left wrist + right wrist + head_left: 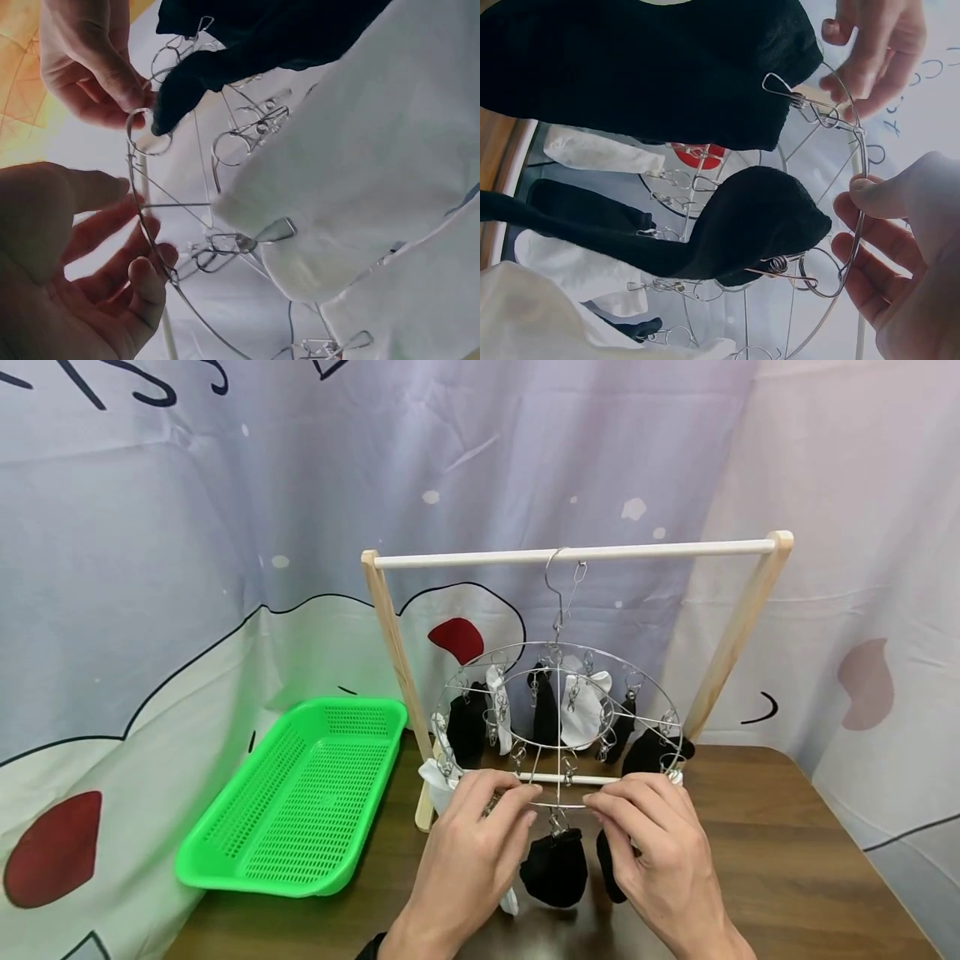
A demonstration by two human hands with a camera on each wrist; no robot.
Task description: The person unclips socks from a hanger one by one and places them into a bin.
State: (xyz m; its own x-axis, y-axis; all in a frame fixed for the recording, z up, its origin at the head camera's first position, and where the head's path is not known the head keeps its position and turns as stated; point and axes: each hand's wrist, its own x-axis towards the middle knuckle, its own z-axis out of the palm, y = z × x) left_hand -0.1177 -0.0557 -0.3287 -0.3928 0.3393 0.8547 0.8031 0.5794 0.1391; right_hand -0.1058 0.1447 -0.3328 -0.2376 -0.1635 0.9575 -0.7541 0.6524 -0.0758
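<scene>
Backdrop: pale curtain [480, 460] printed with black outlines, red shapes and white spots. Surface: brown wood-grain table [757, 843]. At left, one green perforated plastic basket [255, 885]. Beside it, one stand with wooden posts [738, 618] and a white top rail [465, 558].

Principal item: round wire hanger [558, 731], silver, two concentric rings with crossing spokes, suspended by its hook from the rail, between the posts. Metal clips [567, 770] hold black and white socks around it; one black sock [555, 868] hangs at the near edge.

Left hand [472, 847] and right hand [660, 839]: each pinches the near outer ring, thumb against fingers, set apart, partly covering the socks behind.
</scene>
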